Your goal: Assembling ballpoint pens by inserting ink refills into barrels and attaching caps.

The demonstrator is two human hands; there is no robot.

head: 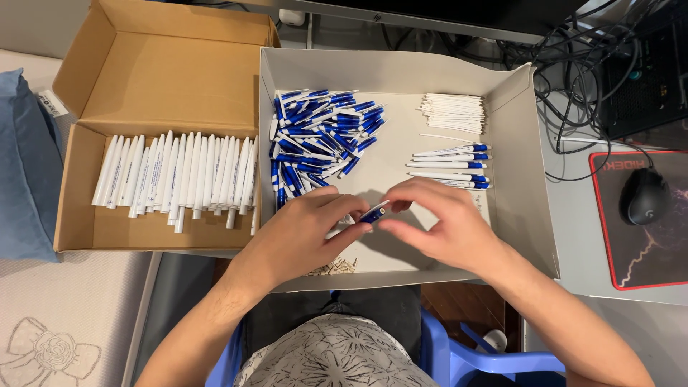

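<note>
Over the grey tray (pixel 523 215), both hands, left (pixel 301 229) and right (pixel 444 222), pinch one blue pen part (pixel 374 212); five finished pens (pixel 451 166) lie beyond it, a large blue parts pile (pixel 319 140) remains unassembled.

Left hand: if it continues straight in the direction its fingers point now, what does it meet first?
The left hand points up-right, holding a blue pen part. It would first meet the right hand, whose fingers nearly touch that part.
</note>
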